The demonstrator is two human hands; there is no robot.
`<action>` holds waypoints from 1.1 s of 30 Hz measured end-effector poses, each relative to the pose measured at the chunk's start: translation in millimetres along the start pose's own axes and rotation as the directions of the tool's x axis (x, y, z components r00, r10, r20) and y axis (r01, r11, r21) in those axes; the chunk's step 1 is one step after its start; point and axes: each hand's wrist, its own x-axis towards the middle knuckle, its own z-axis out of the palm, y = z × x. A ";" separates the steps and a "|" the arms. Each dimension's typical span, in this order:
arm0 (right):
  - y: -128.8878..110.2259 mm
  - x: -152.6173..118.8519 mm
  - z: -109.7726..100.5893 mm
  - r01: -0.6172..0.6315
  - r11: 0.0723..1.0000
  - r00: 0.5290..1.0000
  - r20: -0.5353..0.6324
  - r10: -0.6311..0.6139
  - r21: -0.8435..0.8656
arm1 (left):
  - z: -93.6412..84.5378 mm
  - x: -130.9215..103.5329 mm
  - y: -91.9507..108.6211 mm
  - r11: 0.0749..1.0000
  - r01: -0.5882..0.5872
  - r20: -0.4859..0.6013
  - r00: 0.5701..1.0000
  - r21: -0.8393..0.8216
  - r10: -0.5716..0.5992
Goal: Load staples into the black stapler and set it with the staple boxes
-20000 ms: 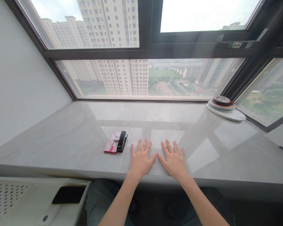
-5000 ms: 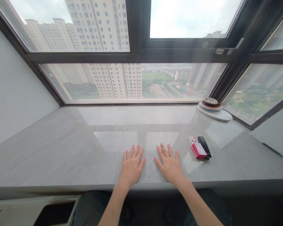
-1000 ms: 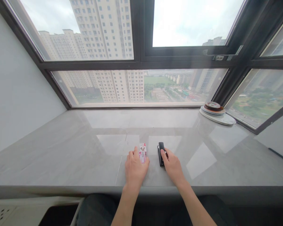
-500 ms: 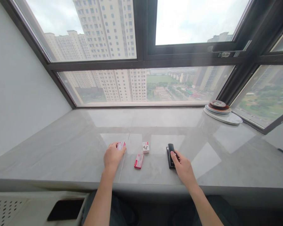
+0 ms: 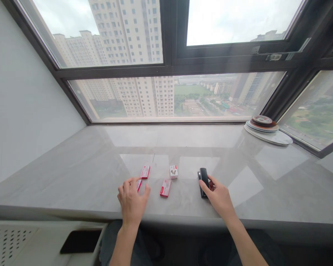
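Soft, cool daylight enters through the window (image 5: 144,96), where the sky (image 5: 233,23) burns out to near white and distant buildings (image 5: 222,88) look hazy. The glossy desk (image 5: 72,170) throws back pale patches of glare. Beneath it, the floor (image 5: 181,245) sinks into deep shadow. Wide-angle distortion stretches the edges; print on the boxes (image 5: 165,188) is too soft to read.

Left grip (image 5: 133,199) palm down, fingers (image 5: 125,187) bent, right grip (image 5: 218,194) curled, thumb (image 5: 205,188) extended, forearms (image 5: 124,242) angled inward
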 end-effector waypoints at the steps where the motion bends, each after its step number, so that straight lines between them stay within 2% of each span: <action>1: -0.1 0.0 -0.1 0.007 1.000 1.000 0.011 -0.007 0.004 | 2.7 -5.5 17.0 0.996 -0.074 0.036 0.996 -0.056 0.076; 4: 0.5 -3.1 -0.8 0.030 0.999 0.998 0.046 -0.030 0.016 | 15.3 -16.5 62.7 0.960 -0.228 0.151 0.956 -0.161 0.252; 7: 2.6 -11.5 -3.8 0.048 0.998 0.998 0.047 -0.049 0.029 | 27.5 -16.7 81.8 0.957 -0.238 0.178 0.947 -0.165 0.266; 11: 4.4 -21.6 -15.9 0.087 0.996 0.996 0.029 -0.087 0.003 | 31.8 -14.6 71.6 0.985 -0.125 0.169 0.975 -0.121 0.144; 13: 1.8 -20.7 -23.1 0.148 0.989 0.988 0.039 -0.147 -0.024 | 29.4 -18.5 66.3 0.983 -0.114 0.218 0.965 -0.146 0.145; 16: -8.4 -11.1 -28.2 0.232 0.972 0.966 0.127 -0.225 -0.036 | 24.7 -27.7 70.2 0.930 -0.230 0.312 0.895 -0.287 0.318; 19: -23.4 0.3 -24.4 0.296 0.955 0.926 0.249 -0.286 -0.003 | 21.2 -32.6 80.7 0.846 -0.327 0.325 0.817 -0.421 0.477; 24: -50.9 3.8 -5.0 0.364 0.930 0.880 0.307 -0.362 0.050 | 17.2 -27.3 80.6 0.769 -0.395 0.321 0.741 -0.502 0.590; 27: -67.9 -0.7 15.4 0.358 0.933 0.897 0.272 -0.349 0.017 | 15.2 -24.0 73.4 0.762 -0.406 0.335 0.721 -0.504 0.606; 30: -79.2 -1.5 34.5 0.300 0.954 0.941 0.162 -0.296 0.004 | 12.5 -21.4 66.6 0.766 -0.406 0.349 0.715 -0.498 0.606; 31: -79.6 -0.2 37.7 0.257 0.964 0.958 0.112 -0.263 0.067 | 11.3 -20.3 64.1 0.774 -0.399 0.358 0.717 -0.492 0.597; 33: -72.4 4.5 36.3 0.147 0.941 0.988 0.000 -0.154 0.304 | 8.6 -17.7 58.7 0.793 -0.380 0.384 0.722 -0.476 0.576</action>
